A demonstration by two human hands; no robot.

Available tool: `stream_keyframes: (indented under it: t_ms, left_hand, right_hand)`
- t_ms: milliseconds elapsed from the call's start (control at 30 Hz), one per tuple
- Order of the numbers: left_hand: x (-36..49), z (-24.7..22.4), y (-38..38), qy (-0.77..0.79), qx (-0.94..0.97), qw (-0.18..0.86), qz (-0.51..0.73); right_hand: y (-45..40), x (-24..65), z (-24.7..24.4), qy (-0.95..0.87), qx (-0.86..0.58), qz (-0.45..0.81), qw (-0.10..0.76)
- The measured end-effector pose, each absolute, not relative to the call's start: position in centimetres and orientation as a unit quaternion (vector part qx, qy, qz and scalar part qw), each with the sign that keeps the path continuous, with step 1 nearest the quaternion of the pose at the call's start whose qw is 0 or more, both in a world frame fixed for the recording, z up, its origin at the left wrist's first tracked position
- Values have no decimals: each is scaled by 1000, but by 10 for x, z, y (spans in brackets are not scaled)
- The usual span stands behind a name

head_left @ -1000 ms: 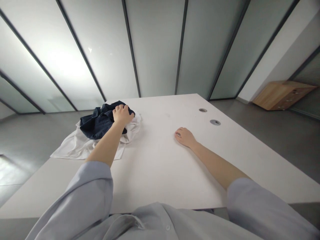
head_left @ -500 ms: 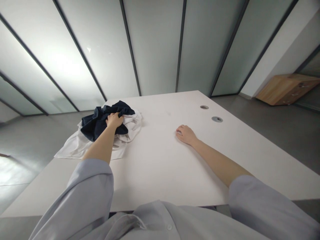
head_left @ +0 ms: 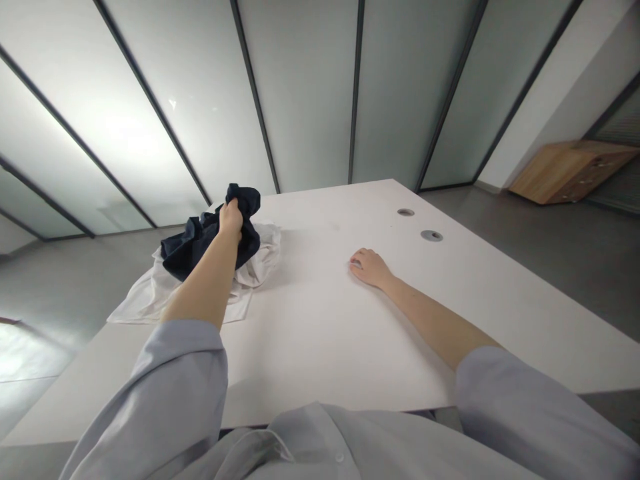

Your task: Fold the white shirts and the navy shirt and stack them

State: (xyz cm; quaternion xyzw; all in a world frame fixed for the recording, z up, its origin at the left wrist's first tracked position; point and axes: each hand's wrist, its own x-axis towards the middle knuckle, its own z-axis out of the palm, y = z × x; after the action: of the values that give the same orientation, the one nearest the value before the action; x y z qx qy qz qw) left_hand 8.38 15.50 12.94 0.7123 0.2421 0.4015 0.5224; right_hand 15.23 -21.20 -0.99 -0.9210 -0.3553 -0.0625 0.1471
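My left hand (head_left: 231, 219) is closed around a bunched dark navy garment (head_left: 193, 245) and holds part of it raised. The rest of that garment lies crumpled on a white cloth (head_left: 143, 297), which is spread and wrinkled at the table's left side. The navy item's exact kind does not show through its folds. My right hand (head_left: 371, 268) rests on the white table (head_left: 310, 333), right of the middle. Its fingers are loosely bent, with a gap between thumb and fingers and nothing held.
Two round cable holes (head_left: 432, 236) are set in the table's right side. Frosted glass panels (head_left: 305, 93) with dark frames stand behind the far edge. A wooden cabinet (head_left: 555, 173) is on the floor at the far right.
My left hand has lifted part of the navy garment up off the white cloth, and its grip now shows as a fist. My right hand has stayed in place on the table.
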Motion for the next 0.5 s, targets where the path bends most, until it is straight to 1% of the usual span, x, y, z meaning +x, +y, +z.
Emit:
stream_keyframes:
  t_ms: [100, 200, 267, 367, 433, 500]
  left_hand:
    - [100, 128, 108, 186, 715, 554, 383]
    - [110, 106, 62, 142, 766, 527, 338]
    - [112, 83, 33, 116, 822, 479, 286]
    - [110, 45, -6, 97, 906, 376, 171]
    - [105, 23, -28, 65, 939, 318, 114]
    - [99, 8, -47, 28, 958, 273, 83]
  right_hand:
    - [-212, 155, -12, -348, -918, -61, 180]
    - [-215, 161, -14, -307, -912, -77, 261]
    - [-221, 168, -15, -261, -900, -112, 330]
    - [-234, 181, -16, -189, -871, -173, 420]
    - [-242, 188, -16, -140, -850, -203, 466]
    - [-247, 193, -17, -103, -830, -226, 499]
